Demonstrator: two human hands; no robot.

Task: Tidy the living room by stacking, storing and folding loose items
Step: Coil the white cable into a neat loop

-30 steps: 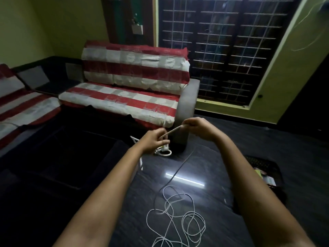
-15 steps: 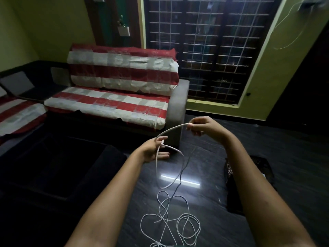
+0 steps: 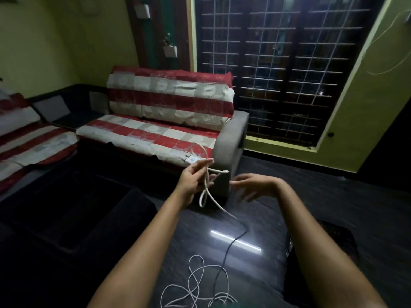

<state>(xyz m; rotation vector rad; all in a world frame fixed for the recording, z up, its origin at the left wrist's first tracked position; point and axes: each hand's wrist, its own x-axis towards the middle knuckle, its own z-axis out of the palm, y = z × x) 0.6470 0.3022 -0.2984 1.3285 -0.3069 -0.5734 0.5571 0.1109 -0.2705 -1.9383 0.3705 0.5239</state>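
A long white cable (image 3: 208, 192) hangs in loops from my left hand (image 3: 193, 181), which holds it raised in front of the sofa, fingers partly spread with the loops draped over them. From there the cable runs down to a loose tangle (image 3: 198, 285) on the glossy black table (image 3: 255, 270). My right hand (image 3: 253, 185) hovers just right of the loops, blurred, fingers spread and holding nothing.
A grey sofa (image 3: 231, 138) with a red and white striped cover stands behind the table, another striped seat (image 3: 29, 143) at the left. A dark basket (image 3: 333, 236) sits on the floor at the right. A barred window (image 3: 278, 63) fills the back wall.
My right hand has let go of the cable and opened, moving down. The left hand has risen with more loops gathered on it. The camera has turned a little to the left.
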